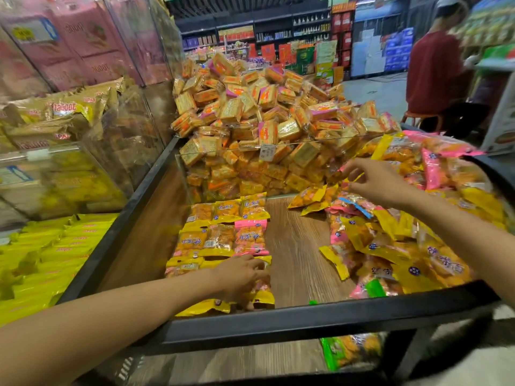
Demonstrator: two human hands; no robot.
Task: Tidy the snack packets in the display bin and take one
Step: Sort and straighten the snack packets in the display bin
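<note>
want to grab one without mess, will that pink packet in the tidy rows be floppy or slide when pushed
The pink packet looks like a thin puffed film pouch, so probably light and crinkly. Its glossy wrap on the smooth wooden bin floor would likely slide easily.
</note>
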